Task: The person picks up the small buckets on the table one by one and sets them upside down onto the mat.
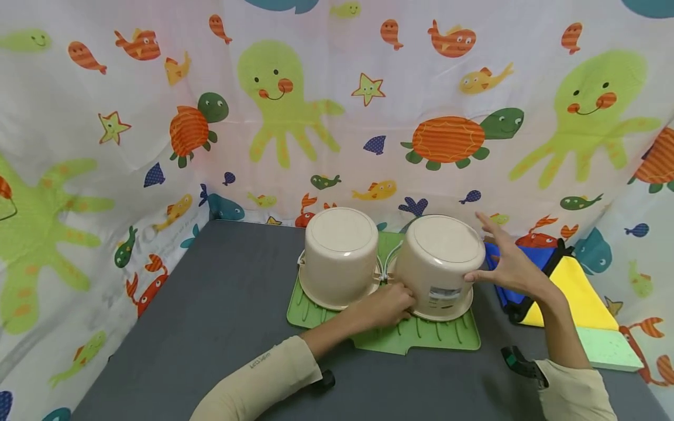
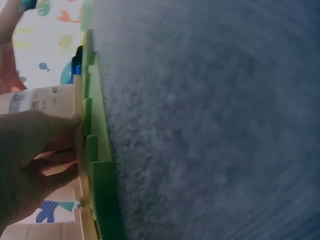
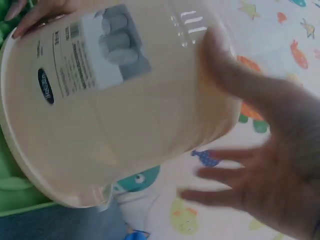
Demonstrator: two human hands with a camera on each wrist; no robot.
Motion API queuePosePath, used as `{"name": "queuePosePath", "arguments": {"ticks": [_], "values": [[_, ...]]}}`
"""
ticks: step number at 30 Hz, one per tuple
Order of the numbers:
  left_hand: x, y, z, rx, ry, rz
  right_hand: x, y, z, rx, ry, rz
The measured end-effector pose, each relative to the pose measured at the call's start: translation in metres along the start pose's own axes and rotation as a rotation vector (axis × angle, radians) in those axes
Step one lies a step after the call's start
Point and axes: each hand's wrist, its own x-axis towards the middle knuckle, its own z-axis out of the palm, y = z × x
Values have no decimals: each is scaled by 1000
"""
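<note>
Two cream plastic buckets stand upside down, side by side, on a green ribbed drying mat (image 1: 379,342). The left bucket (image 1: 339,272) has no hand on it. At the front lower rim of the right bucket (image 1: 429,269), my left hand (image 1: 387,305) grips with curled fingers; the left wrist view shows its fingertips (image 2: 70,172) right at the rim. My right hand (image 1: 508,269) is spread beside that bucket's right side, its thumb at the wall and its other fingers extended. A printed label (image 3: 117,47) faces the front of the right bucket. Thin handles meet between both buckets.
A blue and yellow fabric item (image 1: 576,286) with black trim lies on the right, close to the right forearm. In front of it is a pale green block (image 1: 611,349). A sea-animal curtain (image 1: 326,134) hangs behind the dark grey table (image 1: 231,292).
</note>
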Motion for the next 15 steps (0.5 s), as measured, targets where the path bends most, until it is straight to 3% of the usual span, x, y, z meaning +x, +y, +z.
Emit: {"name": "queuePosePath", "arguments": {"ticks": [3, 5, 10, 15], "values": [[-4, 1, 1, 97, -41, 25, 2, 4, -2, 28, -131, 4], [-6, 1, -2, 109, -52, 21, 2, 5, -2, 39, -163, 10], [-7, 1, -11, 103, -95, 15, 2, 0, -3, 28, -136, -1], [-4, 2, -17, 74, -151, 53, -1, -7, -11, -9, -139, 4]]}}
